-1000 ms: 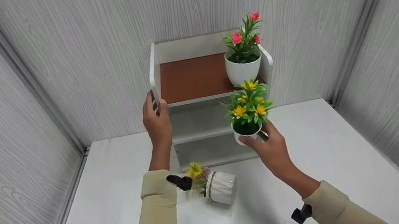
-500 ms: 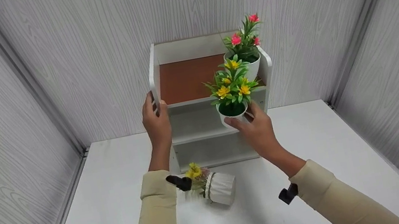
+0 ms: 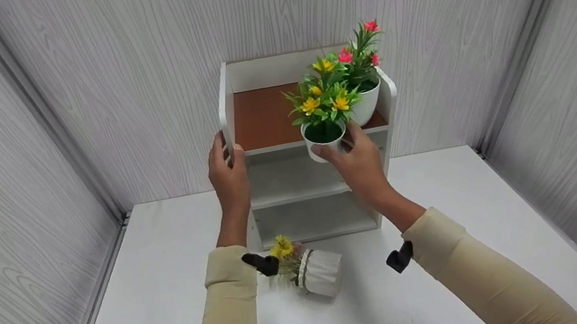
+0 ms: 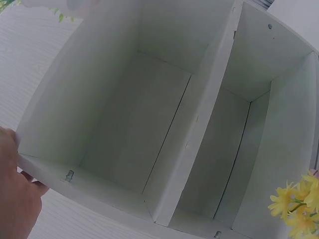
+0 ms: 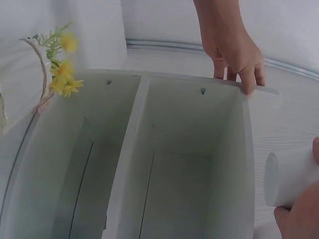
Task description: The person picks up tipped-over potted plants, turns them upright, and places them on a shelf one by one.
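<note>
My left hand (image 3: 230, 184) grips the left side panel of a small white shelf unit (image 3: 296, 171). Its thumb is at the panel's front edge, the other fingers on the outside. In the right wrist view the same left hand (image 5: 232, 50) holds the unit's edge. With thumb and fingers, my right hand (image 3: 363, 166) holds a white pot of yellow flowers (image 3: 322, 101) upright, in front of the brown top shelf (image 3: 262, 116). The underside of this pot (image 5: 289, 177) shows in the right wrist view, apart from the unit.
A white pot with pink flowers (image 3: 367, 105) stands at the right end of the top shelf, partly hidden. On the white table (image 3: 177, 235), a ribbed white pot with yellow flowers (image 3: 321, 272) lies on its side before the unit. Grey wood-grain walls (image 3: 134, 94) surround the table.
My right hand has raised the pot of yellow flowers and carried it forward and slightly left, up to the top shelf's front edge. The left hand keeps its grip on the panel.
</note>
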### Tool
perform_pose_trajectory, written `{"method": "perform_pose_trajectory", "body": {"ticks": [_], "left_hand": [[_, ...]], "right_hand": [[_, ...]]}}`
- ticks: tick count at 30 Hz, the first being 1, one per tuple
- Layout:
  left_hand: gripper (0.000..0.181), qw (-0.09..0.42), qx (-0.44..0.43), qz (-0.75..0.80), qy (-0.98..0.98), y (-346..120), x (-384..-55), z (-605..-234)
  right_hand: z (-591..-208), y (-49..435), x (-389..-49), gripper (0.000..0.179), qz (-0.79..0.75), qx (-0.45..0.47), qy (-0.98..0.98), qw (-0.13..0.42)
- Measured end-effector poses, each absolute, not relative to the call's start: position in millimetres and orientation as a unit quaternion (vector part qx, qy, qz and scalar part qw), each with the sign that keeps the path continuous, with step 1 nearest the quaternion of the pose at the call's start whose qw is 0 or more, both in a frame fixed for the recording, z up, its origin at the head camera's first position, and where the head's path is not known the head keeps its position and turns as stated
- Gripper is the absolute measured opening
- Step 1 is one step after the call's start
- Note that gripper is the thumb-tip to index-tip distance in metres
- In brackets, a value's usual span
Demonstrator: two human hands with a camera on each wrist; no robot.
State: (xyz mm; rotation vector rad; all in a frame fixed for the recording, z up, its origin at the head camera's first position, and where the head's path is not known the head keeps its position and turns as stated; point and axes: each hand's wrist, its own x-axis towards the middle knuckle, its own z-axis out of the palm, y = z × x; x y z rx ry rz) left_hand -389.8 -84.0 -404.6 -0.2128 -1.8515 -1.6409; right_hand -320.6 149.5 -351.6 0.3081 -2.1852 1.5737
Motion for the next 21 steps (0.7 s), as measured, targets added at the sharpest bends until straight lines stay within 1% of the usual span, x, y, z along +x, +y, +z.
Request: {"method": "perform_pose_trajectory", "body": {"ticks": [4, 13, 21], "left_hand": [[0.053, 0.32, -0.088, -0.627, -0.705, -84.4, -389.9, -405.8], [0.053, 0.314, -0.082, -0.628, -0.707, -84.6, -392.4, -405.9], [0.053, 0.316, -0.072, -0.628, -0.708, -84.9, -392.5, -405.6]], "right_hand": [[-348.0, 146.3, -329.6, 0.085, 0.576, 0.105, -0.782, 0.215], [-344.5, 134.5, -348.1, 0.074, 0.585, 0.096, -0.773, 0.226], [-342.3, 124.6, -362.2, 0.071, 0.582, 0.089, -0.775, 0.23]]}}
